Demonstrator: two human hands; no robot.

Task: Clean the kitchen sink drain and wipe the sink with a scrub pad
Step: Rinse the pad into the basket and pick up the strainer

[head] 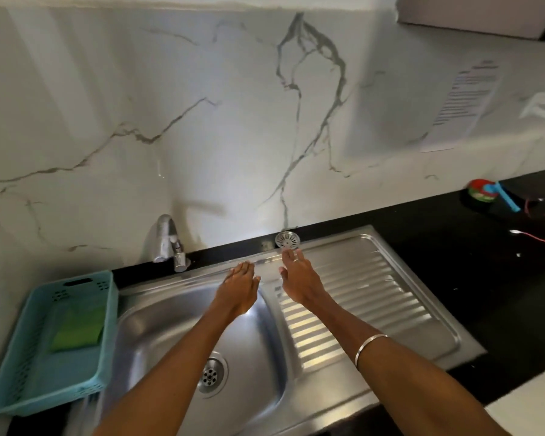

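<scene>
At the sink's [183, 313] back rim both hands hover flat-fingered, holding nothing — right hand [298, 283] just short of the strainer [287, 240]. Pinch its rim; scrub pad [77, 330] waits in the left-edge basket [13, 385].

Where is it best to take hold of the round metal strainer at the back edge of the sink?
Probably pinch the strainer by its thin outer rim from above with the right hand, which is open just before it. It leans tilted against the wall, so its upper edge stands free.
</scene>
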